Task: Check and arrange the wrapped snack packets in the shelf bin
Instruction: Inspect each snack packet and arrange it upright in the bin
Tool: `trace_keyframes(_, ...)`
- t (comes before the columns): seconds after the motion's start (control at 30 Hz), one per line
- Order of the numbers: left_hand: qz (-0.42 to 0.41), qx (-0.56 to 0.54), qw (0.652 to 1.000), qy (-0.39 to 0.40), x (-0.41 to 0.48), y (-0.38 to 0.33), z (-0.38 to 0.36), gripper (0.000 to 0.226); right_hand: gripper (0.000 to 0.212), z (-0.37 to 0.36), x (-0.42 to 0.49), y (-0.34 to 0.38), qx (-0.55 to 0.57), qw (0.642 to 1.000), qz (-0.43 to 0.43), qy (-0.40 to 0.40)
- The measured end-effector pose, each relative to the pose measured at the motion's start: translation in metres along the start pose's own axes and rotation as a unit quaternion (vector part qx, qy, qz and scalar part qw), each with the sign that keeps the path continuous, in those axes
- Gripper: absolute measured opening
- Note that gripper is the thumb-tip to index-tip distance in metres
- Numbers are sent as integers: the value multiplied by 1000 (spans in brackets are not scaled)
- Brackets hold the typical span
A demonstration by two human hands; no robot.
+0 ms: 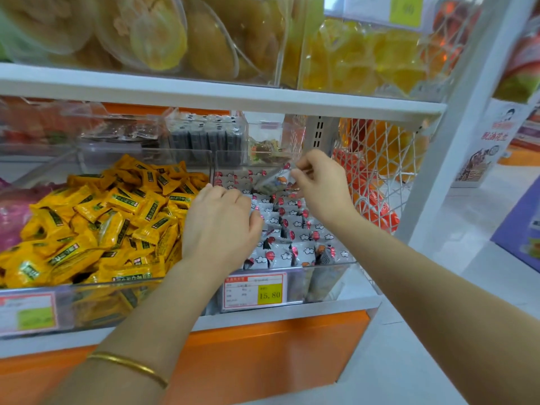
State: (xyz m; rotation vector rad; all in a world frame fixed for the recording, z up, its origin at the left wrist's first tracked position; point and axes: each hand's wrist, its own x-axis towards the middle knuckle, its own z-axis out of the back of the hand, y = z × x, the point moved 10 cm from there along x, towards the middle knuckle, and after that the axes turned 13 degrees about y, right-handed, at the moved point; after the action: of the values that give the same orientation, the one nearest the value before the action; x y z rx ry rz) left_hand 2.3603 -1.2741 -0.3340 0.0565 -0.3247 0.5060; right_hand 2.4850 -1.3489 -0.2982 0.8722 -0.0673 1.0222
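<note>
At the right end of the shelf (pixel 292 315), a clear bin (pixel 327 277) holds white packets (pixel 295 229) printed with clouds and red marks, standing in rough rows. The left hand (pixel 222 226) rests on them by the bin's left wall, fingers bent down among the wrappers (whether its grip closes on one cannot be told). The right hand (pixel 321 185) is over the back of the bin, its grip a thumb-and-forefinger pinch on one packet (pixel 276 182) raised just above the rest. Yellow packets (pixel 117 217) are heaped just to the left. A price tag (pixel 254 292) reading 15.80 sits on the bin's front.
</note>
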Motion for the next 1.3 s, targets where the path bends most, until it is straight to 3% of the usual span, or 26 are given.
trace_keyframes(0.13, 2, -34, 999, 7, 3, 3, -1, 41, 22, 17, -20, -22, 104, 990, -64, -67)
trace_keyframes(0.27, 14, -107, 994, 8, 6, 10, 3, 41, 22, 28, -42, -24, 156, 980, -53, -114)
trace_keyframes(0.5, 50, -149, 985, 72, 10, 12, -2, 44, 14, 20, -54, -33, 280, 954, -76, -76)
trace_keyframes(0.63, 16, -295, 955, 36, 8, 12, 10, 32, 11, 12, -51, -37, 401, 910, -86, -54)
trace_keyframes(0.77, 23, -460, 887, -3, 6, 21, 12, 18, 13, -4, -48, -43, 520, 848, -99, 1)
trace_keyframes(0.87, 32, -504, 863, -26, 4, 28, 13, 17, 10, -15, -47, -39, 577, 809, -103, 31)
trace_keyframes(1.03, 39, -525, 850, -24, 5, 34, 11, 24, 7, -24, -48, -36, 643, 756, -107, 52)
trace_keyframes(1.13, 51, -522, 851, -20, 5, 36, 8, 31, 16, -21, -49, -34, 633, 765, -95, 63)
trace_keyframes(1.23, 53, -495, 867, -7, 6, 34, 8, 35, 27, -13, -48, -31, 570, 816, -74, 64)
trace_keyframes(1.3, 48, -469, 882, 2, 7, 31, 9, 36, 23, -9, -48, -29, 529, 844, -69, 59)
